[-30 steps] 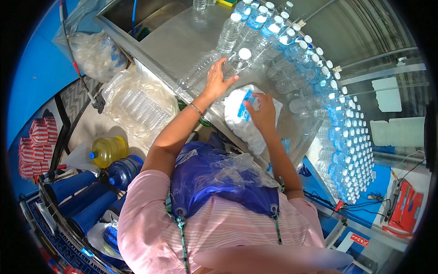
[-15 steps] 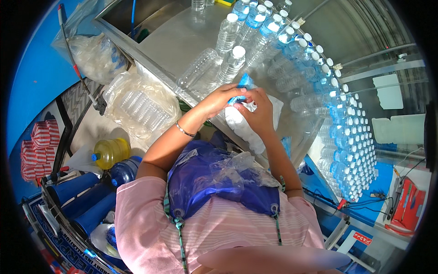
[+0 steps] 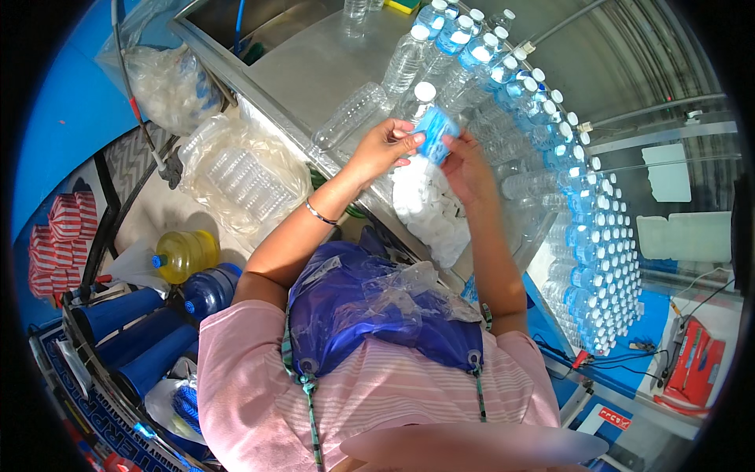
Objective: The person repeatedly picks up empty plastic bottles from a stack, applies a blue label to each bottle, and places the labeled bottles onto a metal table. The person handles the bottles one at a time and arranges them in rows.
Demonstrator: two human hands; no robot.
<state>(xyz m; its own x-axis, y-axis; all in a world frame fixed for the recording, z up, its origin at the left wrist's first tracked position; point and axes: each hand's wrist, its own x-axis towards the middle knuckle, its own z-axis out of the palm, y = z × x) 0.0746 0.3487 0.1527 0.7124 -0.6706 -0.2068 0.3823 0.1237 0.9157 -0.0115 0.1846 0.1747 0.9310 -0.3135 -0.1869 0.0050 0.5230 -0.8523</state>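
Between my two hands a blue printed bottle label (image 3: 435, 132) is stretched out flat, above the metal counter. My left hand (image 3: 387, 148) pinches its left edge between thumb and fingers. The fingers of my right hand (image 3: 469, 165) close on its right edge. Just below the label lies a clear plastic bag of small white pieces (image 3: 431, 212), perhaps bottle caps. A capped clear bottle (image 3: 423, 96) stands right behind the label, which hides part of it. To its left, an uncapped-looking clear bottle (image 3: 350, 118) lies on its side.
Rows of filled bottles with white caps (image 3: 586, 236) line the counter's right side. A sink (image 3: 267, 23) is set in the metal counter (image 3: 314, 59) at far left. A bag of empty bottles (image 3: 244, 181), a yellow jug (image 3: 187, 256) and a blue jug (image 3: 212, 291) stand on the left.
The blue label, crumpled at my fingers before, is now spread flat between both hands. My right hand has moved right and uncovered more of the bag of white pieces.
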